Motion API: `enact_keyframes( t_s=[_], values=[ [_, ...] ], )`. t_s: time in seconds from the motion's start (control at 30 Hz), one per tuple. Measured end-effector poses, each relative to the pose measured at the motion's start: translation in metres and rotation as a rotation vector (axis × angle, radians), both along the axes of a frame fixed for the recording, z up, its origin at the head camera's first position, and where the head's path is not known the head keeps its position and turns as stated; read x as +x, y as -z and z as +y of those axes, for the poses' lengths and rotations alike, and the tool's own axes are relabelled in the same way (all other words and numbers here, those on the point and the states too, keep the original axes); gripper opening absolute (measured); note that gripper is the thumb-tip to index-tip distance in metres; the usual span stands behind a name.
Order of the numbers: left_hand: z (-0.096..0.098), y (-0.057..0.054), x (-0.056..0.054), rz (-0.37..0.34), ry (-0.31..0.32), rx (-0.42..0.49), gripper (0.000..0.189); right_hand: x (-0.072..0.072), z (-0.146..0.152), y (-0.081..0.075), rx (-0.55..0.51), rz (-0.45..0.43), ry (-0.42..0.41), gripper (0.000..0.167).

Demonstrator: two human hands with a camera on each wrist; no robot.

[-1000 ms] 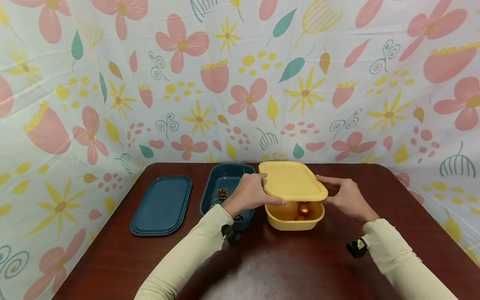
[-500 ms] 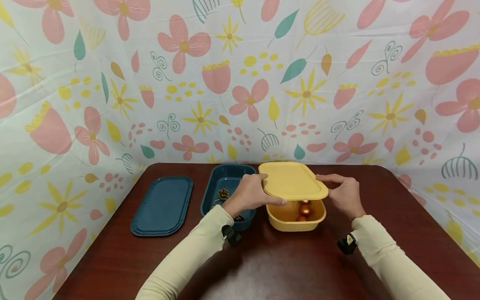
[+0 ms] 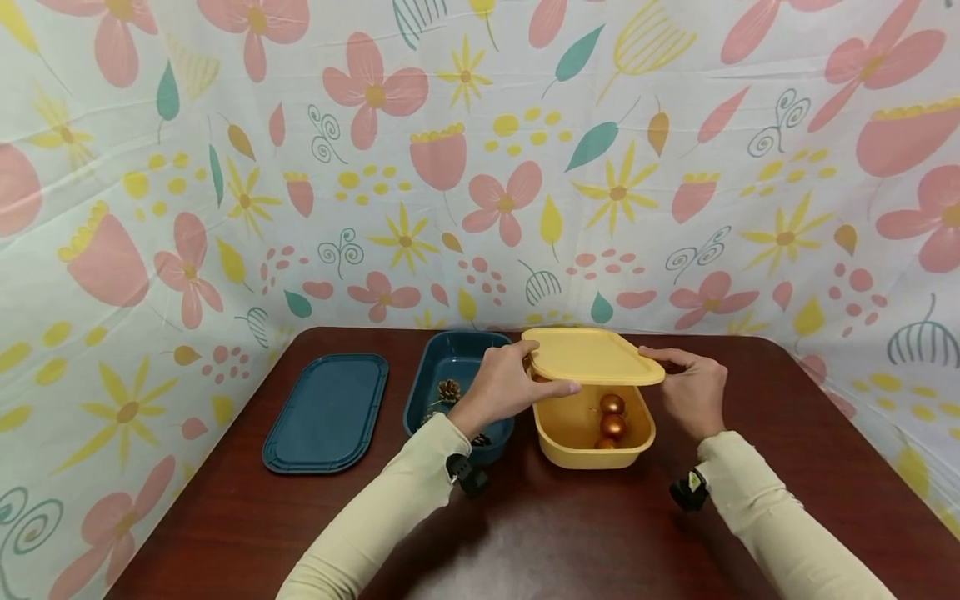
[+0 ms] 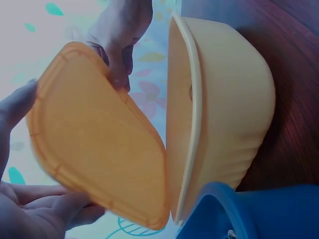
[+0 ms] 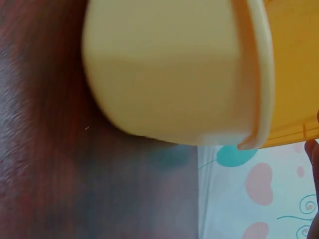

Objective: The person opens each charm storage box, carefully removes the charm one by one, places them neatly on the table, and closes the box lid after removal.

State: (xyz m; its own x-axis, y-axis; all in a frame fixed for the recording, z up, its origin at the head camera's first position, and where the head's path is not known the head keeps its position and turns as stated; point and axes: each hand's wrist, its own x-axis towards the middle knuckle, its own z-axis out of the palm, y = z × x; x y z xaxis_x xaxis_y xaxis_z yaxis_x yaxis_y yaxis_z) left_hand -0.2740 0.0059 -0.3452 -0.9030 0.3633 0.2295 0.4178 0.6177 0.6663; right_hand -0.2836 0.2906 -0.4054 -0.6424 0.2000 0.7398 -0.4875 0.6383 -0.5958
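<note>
A yellow lid (image 3: 592, 357) is tilted over the yellow box (image 3: 596, 457), its near edge raised. In the left wrist view the lid (image 4: 99, 134) shows its underside, and its far end meets the rim of the box (image 4: 224, 99). My left hand (image 3: 501, 385) grips the lid's left side, thumb along the near edge. My right hand (image 3: 693, 392) pinches the right edge. Several shiny copper-coloured balls (image 3: 612, 427) lie in the box at its right side. In the right wrist view, only a bit of the right hand's fingers (image 5: 313, 159) shows beside the lid.
Left of the yellow box stands a blue box (image 3: 450, 346) with pine cones (image 3: 449, 391) inside, partly behind the left hand. A blue lid (image 3: 326, 414) lies flat farther left on the dark wooden table (image 3: 585, 542). A flowered cloth (image 3: 480, 167) hangs behind the table.
The lid's near edge has risen and tilted up, showing more of the box's inside and the balls. The right hand has drawn slightly inward, and both hands still hold the lid.
</note>
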Motion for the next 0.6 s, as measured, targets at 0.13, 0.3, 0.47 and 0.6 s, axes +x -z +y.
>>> enact_keyframes(
  t_s=[0.13, 0.3, 0.47, 0.6],
  values=[
    [0.002, 0.001, 0.000, 0.058, 0.008, 0.184, 0.065, -0.002, -0.003, -0.006, -0.011, 0.025, 0.042, 0.018],
    [0.007, -0.001, 0.001, 0.083, 0.038, 0.350, 0.074, -0.005, -0.008, -0.014, -0.049, 0.082, 0.061, 0.014],
    [0.008, -0.002, 0.005, 0.102, 0.055, 0.340, 0.094, 0.001, -0.013, -0.028, -0.117, 0.139, 0.024, 0.011],
    [0.006, -0.005, 0.006, 0.163, 0.032, 0.281, 0.099, 0.015, -0.023, -0.050, -0.163, 0.155, -0.027, 0.011]
  ],
)
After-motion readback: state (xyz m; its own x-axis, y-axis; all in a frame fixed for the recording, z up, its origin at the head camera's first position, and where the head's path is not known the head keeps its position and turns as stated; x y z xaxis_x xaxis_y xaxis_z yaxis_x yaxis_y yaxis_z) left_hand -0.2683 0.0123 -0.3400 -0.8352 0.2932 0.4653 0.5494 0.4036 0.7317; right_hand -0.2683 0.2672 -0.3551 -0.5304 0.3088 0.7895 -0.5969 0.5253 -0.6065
